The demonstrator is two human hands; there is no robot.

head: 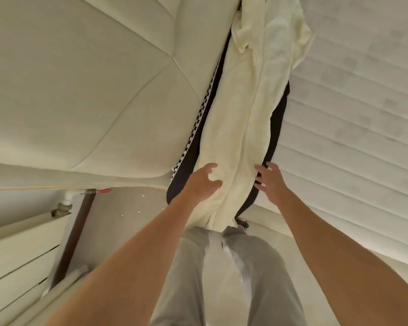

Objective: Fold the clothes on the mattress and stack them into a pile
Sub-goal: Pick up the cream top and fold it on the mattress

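Both hands lay spread and loose: left hand (204, 182) rested on the cream garment (245, 118), right hand (267, 177) touched its edge; black clothing (277, 128) underneath, padded headboard (80, 90) crowded left, mattress (363, 114) right.

Pale yellow-cream fleece garment (250, 118), one even shade throughout, with a matching cream zip line down its middle. Black garment (277, 128) beneath it, showing as dark edges on both sides. Black-and-white checkerboard strip (199, 118) along the left dark edge. Off-white mattress (353, 109) at right, quilted in horizontal bands with faint grey mottled patches. Cream padded headboard (80, 78) at left, plain, crossed by thin diagonal seam lines. Light grey trousers (226, 278) below, with white drawstrings. Dark brown wooden strip (73, 231) at lower left beside cream-white panels. Small red spot (103, 190) just under the headboard's lower edge.
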